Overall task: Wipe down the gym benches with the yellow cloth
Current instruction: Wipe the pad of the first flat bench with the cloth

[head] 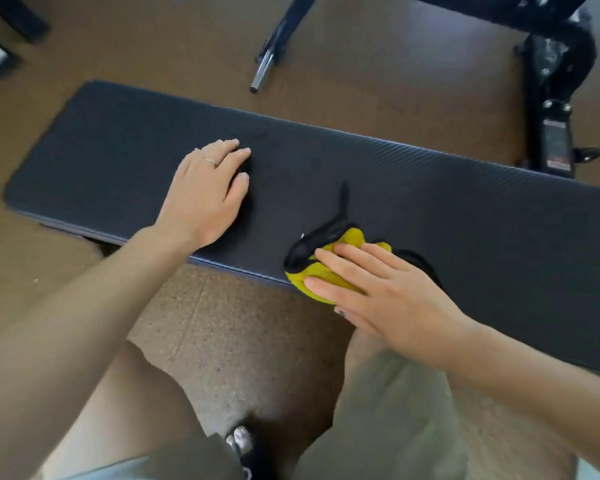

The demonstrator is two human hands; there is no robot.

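A long black padded gym bench (430, 188) runs across the view from upper left to right. A yellow cloth (329, 268) with a black edge lies bunched at the bench's near edge. My right hand (385, 289) presses flat on the cloth with straight fingers, and part of the cloth hangs over the edge. My left hand (208, 192) rests flat on the bench pad to the left, fingers spread, a ring on one finger.
Black metal gym equipment (555, 81) stands behind the bench at the upper right. A chrome-tipped bar (262, 69) slants down to the brown floor behind the bench. My knees in olive shorts and a shoe are below the bench's near edge.
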